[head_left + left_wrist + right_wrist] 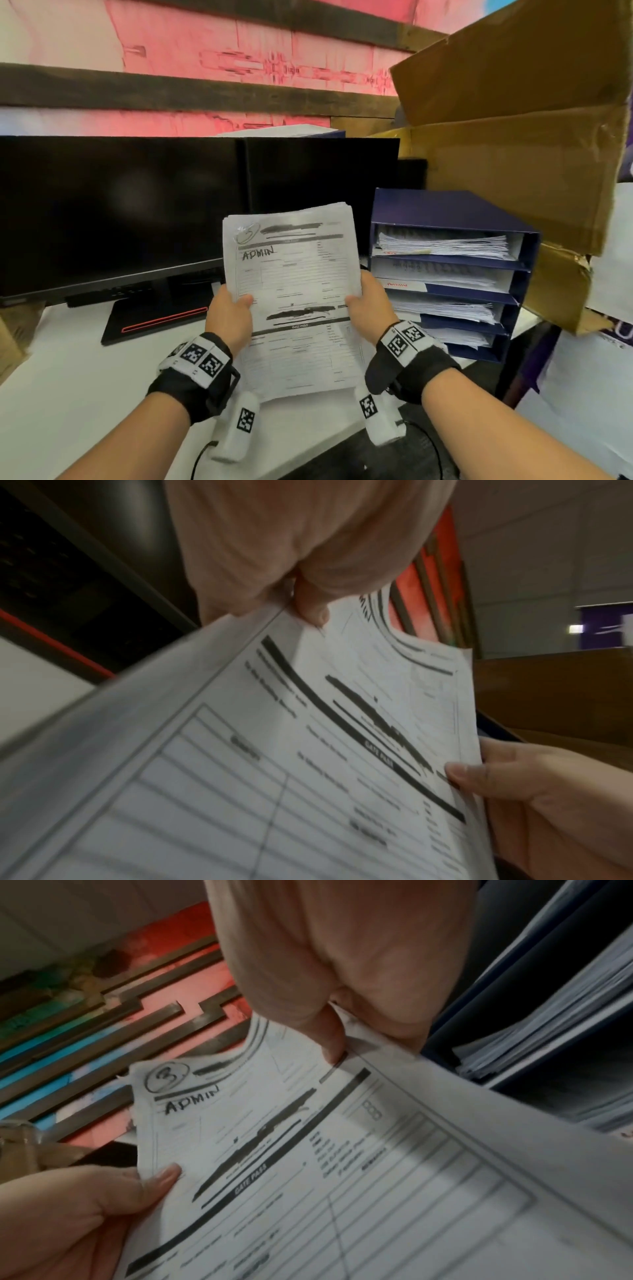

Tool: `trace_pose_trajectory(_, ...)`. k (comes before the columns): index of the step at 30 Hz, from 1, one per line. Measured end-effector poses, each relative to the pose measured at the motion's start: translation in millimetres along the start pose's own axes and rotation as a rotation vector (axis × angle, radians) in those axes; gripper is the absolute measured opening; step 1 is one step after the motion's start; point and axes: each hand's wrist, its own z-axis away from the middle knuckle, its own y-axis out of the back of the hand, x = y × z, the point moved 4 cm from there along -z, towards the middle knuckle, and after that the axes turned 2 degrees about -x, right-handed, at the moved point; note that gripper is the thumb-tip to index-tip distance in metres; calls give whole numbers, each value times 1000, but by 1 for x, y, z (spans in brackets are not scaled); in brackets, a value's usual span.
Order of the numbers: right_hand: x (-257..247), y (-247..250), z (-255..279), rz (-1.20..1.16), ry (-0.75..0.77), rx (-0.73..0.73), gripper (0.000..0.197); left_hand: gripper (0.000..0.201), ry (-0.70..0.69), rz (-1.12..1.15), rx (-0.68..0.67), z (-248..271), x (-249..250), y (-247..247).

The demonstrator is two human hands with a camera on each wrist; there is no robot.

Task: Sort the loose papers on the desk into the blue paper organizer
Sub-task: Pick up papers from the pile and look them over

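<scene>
A stack of printed forms [294, 294], the top sheet marked "ADMIN" by hand, is held upright above the desk in front of the monitors. My left hand [228, 317] pinches its left edge, thumb on the front. My right hand [369, 305] pinches the right edge the same way. The left wrist view shows the forms [308, 750] with my left thumb [310, 607] on them. In the right wrist view the forms [308, 1150] carry a circled 3. The blue paper organizer [455, 209] stands to the right, its several shelves holding papers; one shelf has a red "Admin" label [397, 284].
Two dark monitors [137, 212] stand behind the papers, one with a red-striped base [161, 322]. Torn cardboard boxes [520, 137] overhang the organizer at right. White desk surface [68, 377] lies at lower left. More white sheets [589, 394] hang at far right.
</scene>
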Motion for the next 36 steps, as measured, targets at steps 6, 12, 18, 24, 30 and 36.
trace_pose_trajectory(6,54,-51,-27,182,-263,-231,63,33,311,-473,-234,-27,-69,8)
trace_pose_trajectory(12,82,-68,-21,469,-293,-449,39,22,373,-621,-248,-32,-90,13)
trace_pose_trajectory(18,65,-39,-27,562,-228,-456,34,10,139,-839,-356,-33,-33,14)
trace_pose_trajectory(24,29,24,-31,674,-92,-312,26,33,-46,-933,-449,-18,36,-26)
trace_pose_trajectory(30,17,111,-25,841,-77,-100,29,17,-177,-943,-551,4,77,-84)
trace_pose_trajectory(36,36,136,-11,1279,-173,-215,65,16,-326,-931,-622,21,89,-133)
